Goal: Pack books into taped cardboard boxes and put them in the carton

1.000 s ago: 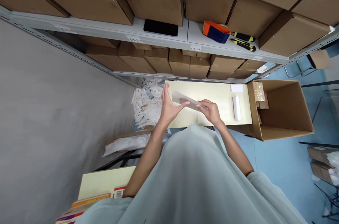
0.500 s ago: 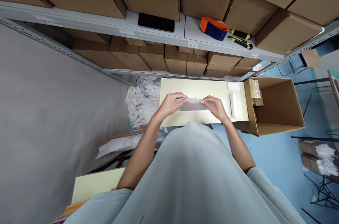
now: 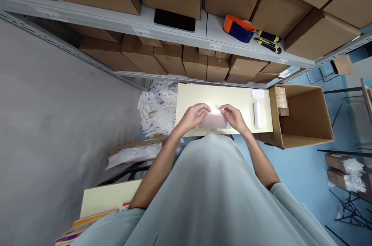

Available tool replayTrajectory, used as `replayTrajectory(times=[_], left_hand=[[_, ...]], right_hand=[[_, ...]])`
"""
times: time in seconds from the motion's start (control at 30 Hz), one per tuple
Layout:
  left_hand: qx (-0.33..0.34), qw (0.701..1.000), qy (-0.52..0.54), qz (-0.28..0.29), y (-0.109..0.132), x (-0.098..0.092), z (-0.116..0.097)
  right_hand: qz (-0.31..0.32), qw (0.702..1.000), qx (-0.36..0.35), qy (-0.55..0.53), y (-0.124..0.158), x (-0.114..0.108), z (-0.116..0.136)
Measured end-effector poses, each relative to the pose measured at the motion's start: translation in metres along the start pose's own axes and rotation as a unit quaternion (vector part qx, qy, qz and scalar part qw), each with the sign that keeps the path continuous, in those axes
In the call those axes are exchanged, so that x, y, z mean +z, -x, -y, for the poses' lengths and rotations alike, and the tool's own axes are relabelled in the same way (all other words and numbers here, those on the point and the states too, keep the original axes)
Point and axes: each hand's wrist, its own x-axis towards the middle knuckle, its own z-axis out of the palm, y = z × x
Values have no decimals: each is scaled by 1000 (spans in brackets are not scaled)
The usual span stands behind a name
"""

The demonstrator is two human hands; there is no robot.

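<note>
Pinching a thin, pinkish packet (image 3: 213, 122) by its far edge, the fingers of the left hand (image 3: 192, 117) and right hand (image 3: 235, 118) show in the head view. The packet is over the near middle of the tabletop (image 3: 240, 98); I can't tell if it touches it. On the tabletop's right part lie a white roll (image 3: 257, 115) and a small white card (image 3: 257, 93). A big open cardboard box (image 3: 305, 116) stands just right of the tabletop. White paper scraps (image 3: 158, 108) are heaped left of it.
</note>
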Motion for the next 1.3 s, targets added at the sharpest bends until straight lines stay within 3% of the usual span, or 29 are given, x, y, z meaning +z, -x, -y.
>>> replayTrajectory(times=[0.13, 0.4, 0.6, 0.77, 0.93, 1.07, 1.23, 1.3], left_hand=[[11, 1000, 0, -11, 0, -2, 0], [-21, 1000, -8, -8, 3, -5, -13], [-14, 999, -31, 22, 9, -1, -33], [-26, 999, -27, 12, 7, 23, -48], [-28, 997, -68, 19, -8, 54, -50], [-19, 991, -130, -8, -22, 83, -55], [-73, 982, -172, -20, -30, 112, -73], [-110, 977, -174, -58, -31, 118, -77]], right_hand=[[64, 997, -27, 39, 11, -3, 7], [23, 994, -24, 100, 26, 5, 3], [53, 994, -63, 77, 28, -19, 4], [56, 995, -69, 51, 31, -53, -6], [62, 996, -58, 26, 32, -87, -32], [75, 990, -69, 95, 24, -110, -60], [82, 954, -166, 237, 14, -115, -83], [55, 945, -187, 263, 15, -108, -84]])
